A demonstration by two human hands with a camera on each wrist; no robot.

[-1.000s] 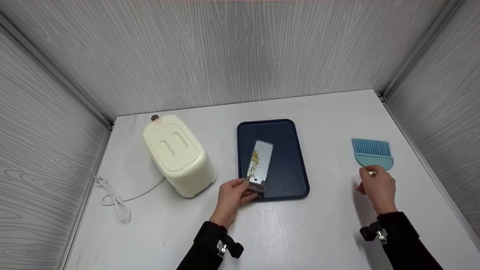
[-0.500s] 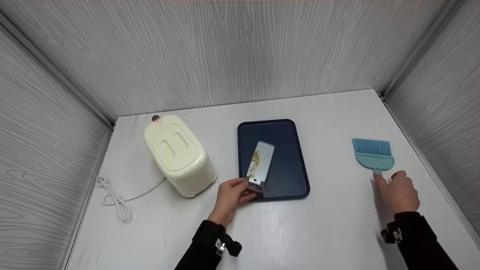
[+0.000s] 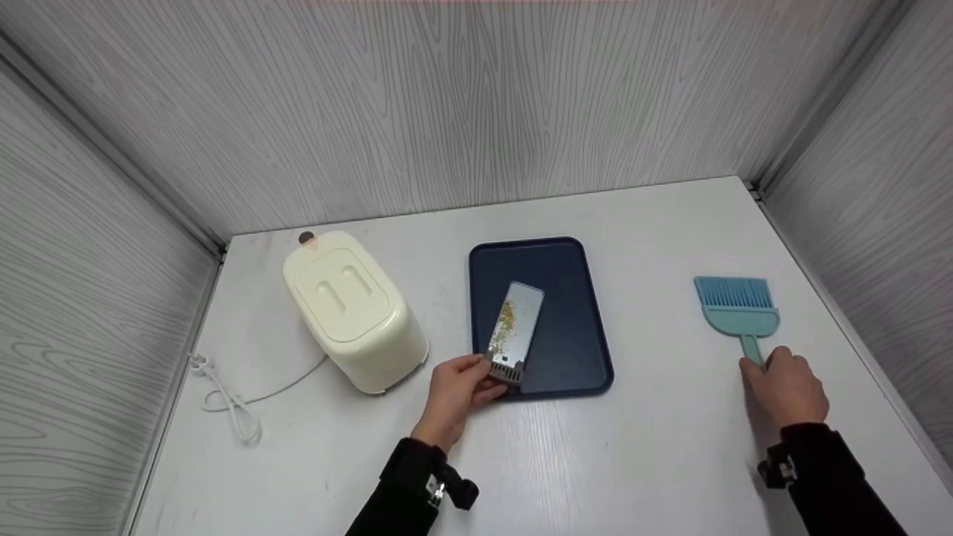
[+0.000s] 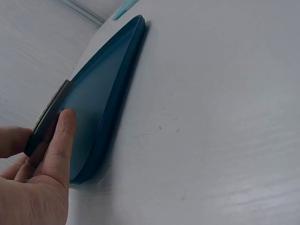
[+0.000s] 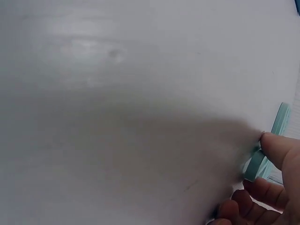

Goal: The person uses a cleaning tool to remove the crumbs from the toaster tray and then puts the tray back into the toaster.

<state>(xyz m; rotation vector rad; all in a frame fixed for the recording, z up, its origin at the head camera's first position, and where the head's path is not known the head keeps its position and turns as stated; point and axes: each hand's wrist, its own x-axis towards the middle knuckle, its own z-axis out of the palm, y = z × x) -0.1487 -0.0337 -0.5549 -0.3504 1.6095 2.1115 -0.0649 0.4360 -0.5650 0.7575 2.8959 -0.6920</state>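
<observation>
Plate (image 3: 523,316): over the tray (image 3: 569,335), crumbs (image 3: 505,320) mostly along its left side. Can't tell from this end whether it touches down.
Left grip (image 3: 454,391): thumb and fingers pinch the plate's vented end. I'd go level and slow here, tbh, since a tilt could dump the crumbs.
Brush (image 3: 741,318): right side of the desk (image 3: 581,461), well apart from the tray, bristles pointing away from the hand.
Right grip (image 3: 788,391): thumb and fingers pinch the brush's handle (image 3: 751,348), barely parted. I'd seat it deeper for steadier control.
Toaster (image 3: 357,305): left of the tray, so I'd steer clear.
</observation>
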